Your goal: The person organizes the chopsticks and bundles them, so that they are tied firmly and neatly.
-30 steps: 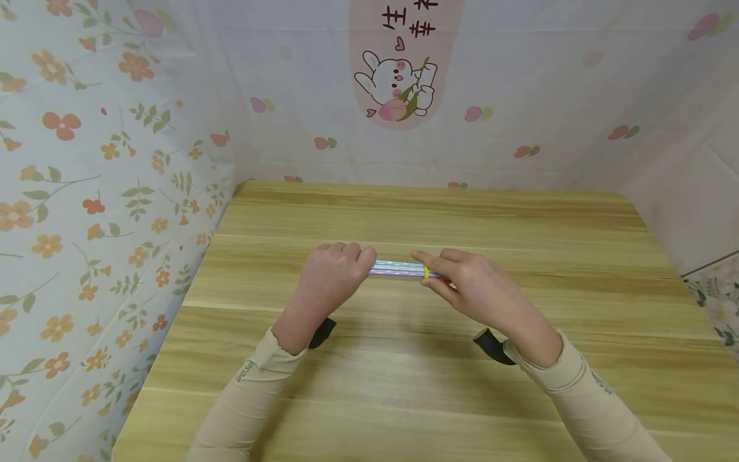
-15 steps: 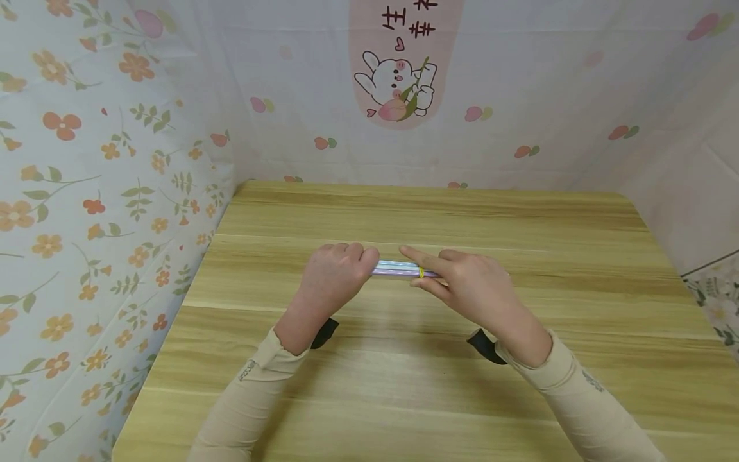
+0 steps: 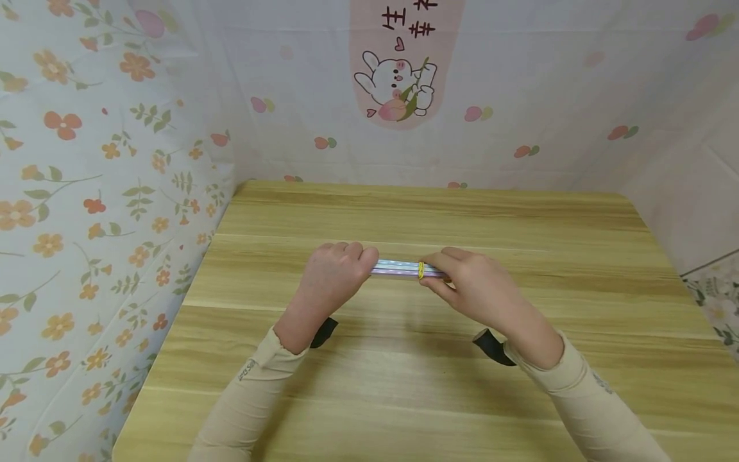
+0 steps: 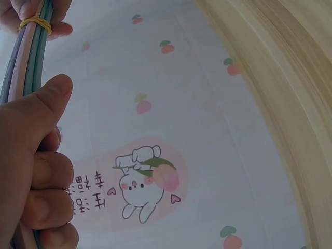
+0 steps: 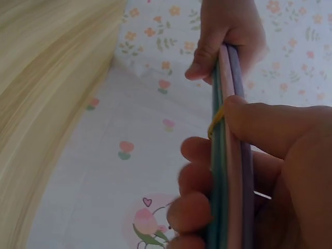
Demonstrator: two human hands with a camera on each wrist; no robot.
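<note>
A bundle of slim pastel pencils is held level above the table in the head view, in blue, pink and purple tones. My left hand grips its left end, fingers curled round it and thumb along it in the left wrist view. Round the right part of the bundle runs a yellow rubber band. My right hand holds that side; in the right wrist view its thumb lies beside the band and its fingers curl under the pencils. The bundle's ends are hidden by the hands.
Beneath the hands lies a wood-grain table. A white cloth with a rabbit print hangs behind it, and a flowered cloth hangs on the left. Black straps show under both wrists.
The right hand slid slightly left, its index finger stretched out, then drew back right with that finger bent in. The rubber band sits a little further left. The left hand barely moved.
</note>
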